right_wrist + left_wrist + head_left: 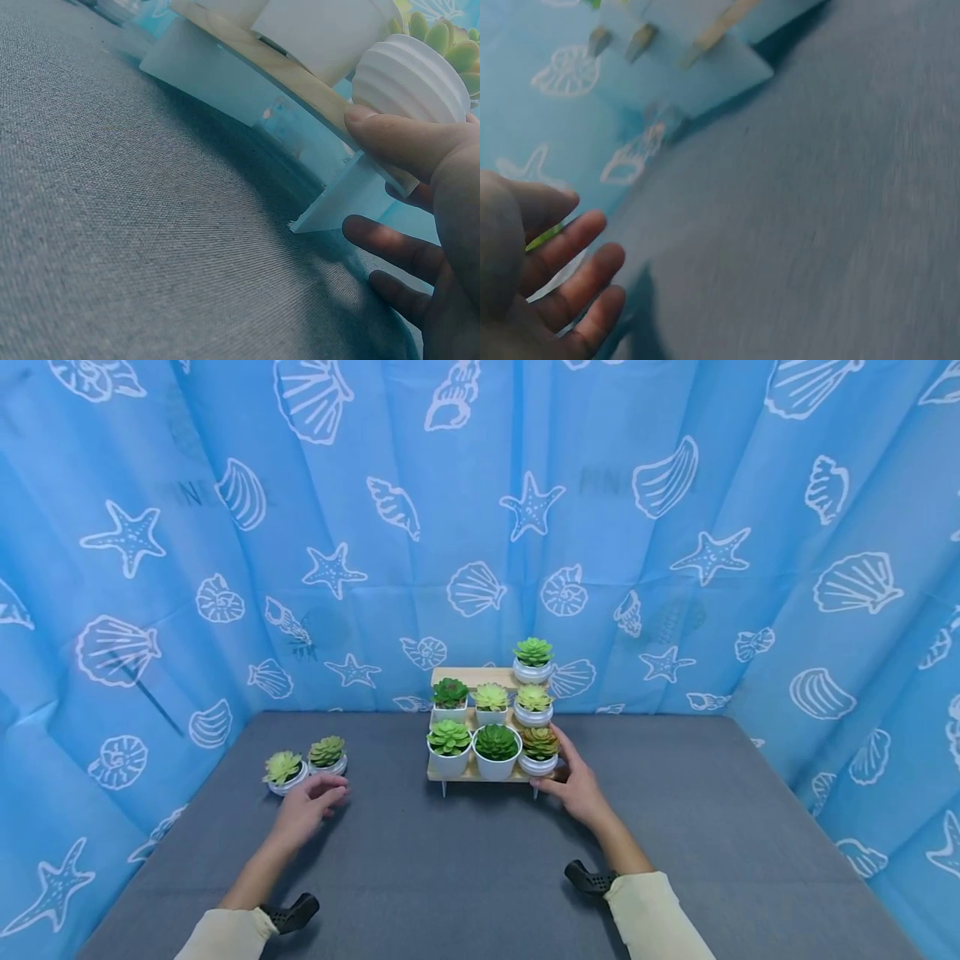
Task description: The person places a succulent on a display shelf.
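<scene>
A tiered wooden stand (472, 677) with pale, see-through side supports holds several small potted succulents. My right hand (579, 785) is at the right end of its lowest tier. There it grips a white ribbed pot (409, 79) with a reddish-green succulent (540, 742), thumb in front and index finger round the far side. The thumb tip lies at the front edge of the board (300, 82); the lower fingers spread below it. My left hand (303, 814), loosely curled and holding nothing, hovers just in front of two potted succulents, one pale green (283, 768), one darker (327, 753).
On the top tier, one bright green succulent (533, 653) stands at the right end, with bare board to its left. Three pots fill the middle tier and three the lowest. A blue shell-patterned curtain (480, 527) rises behind the grey tabletop (450, 877).
</scene>
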### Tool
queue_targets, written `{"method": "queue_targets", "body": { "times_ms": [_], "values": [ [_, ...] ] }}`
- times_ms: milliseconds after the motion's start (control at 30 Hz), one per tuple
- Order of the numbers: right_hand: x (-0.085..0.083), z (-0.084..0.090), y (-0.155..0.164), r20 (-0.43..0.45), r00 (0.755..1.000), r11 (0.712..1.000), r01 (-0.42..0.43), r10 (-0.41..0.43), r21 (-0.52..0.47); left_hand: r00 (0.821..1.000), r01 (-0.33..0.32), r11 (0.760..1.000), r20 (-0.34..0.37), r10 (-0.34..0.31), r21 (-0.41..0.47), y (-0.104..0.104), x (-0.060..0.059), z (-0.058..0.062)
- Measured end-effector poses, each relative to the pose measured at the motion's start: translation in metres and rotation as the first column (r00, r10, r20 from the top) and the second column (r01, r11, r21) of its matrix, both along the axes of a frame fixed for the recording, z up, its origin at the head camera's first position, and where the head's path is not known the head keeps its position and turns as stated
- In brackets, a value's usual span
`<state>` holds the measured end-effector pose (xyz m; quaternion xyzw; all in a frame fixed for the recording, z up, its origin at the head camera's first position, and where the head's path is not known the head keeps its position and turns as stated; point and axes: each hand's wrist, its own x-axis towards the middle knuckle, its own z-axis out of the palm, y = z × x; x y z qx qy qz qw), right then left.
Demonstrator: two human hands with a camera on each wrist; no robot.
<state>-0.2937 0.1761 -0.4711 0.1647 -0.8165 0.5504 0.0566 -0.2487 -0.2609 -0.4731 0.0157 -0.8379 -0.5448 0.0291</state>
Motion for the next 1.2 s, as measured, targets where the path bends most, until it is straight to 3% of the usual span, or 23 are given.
{"method": "queue_targets", "body": {
  "times_ms": [300, 500, 767, 933, 1033, 1200],
  "values": [
    [0.011, 0.016, -0.003, 0.018, 1.000, 1.000, -0.017, 0.017, -0.019, 0.994, 0.075, 0.996, 0.081, -0.071, -0.049, -0.040, 0.012, -0.002],
    [0.010, 0.016, -0.002, 0.013, 1.000, 0.999, -0.024, 0.024, -0.027, 0.974, 0.166, 0.985, 0.164, -0.155, -0.056, -0.059, 0.014, 0.005],
    [0.010, 0.018, -0.002, 0.020, 1.000, 1.000, -0.017, 0.017, -0.019, 0.942, 0.213, 0.973, 0.285, -0.179, -0.092, -0.088, 0.012, 0.009],
    [0.011, 0.018, -0.003, 0.024, 1.000, 1.000, -0.007, 0.007, -0.004, 0.933, 0.202, 0.969, 0.329, -0.145, -0.145, -0.103, 0.011, 0.015],
    [0.012, 0.018, -0.004, 0.028, 1.000, 1.000, -0.004, 0.004, 0.001, 0.939, 0.179, 0.962, 0.329, -0.104, -0.207, -0.109, 0.010, 0.019],
    [0.013, 0.018, -0.004, 0.027, 1.000, 1.000, 0.000, 0.000, 0.005, 0.948, 0.179, 0.942, 0.306, -0.088, -0.282, -0.116, 0.007, 0.025]
  ]
}}
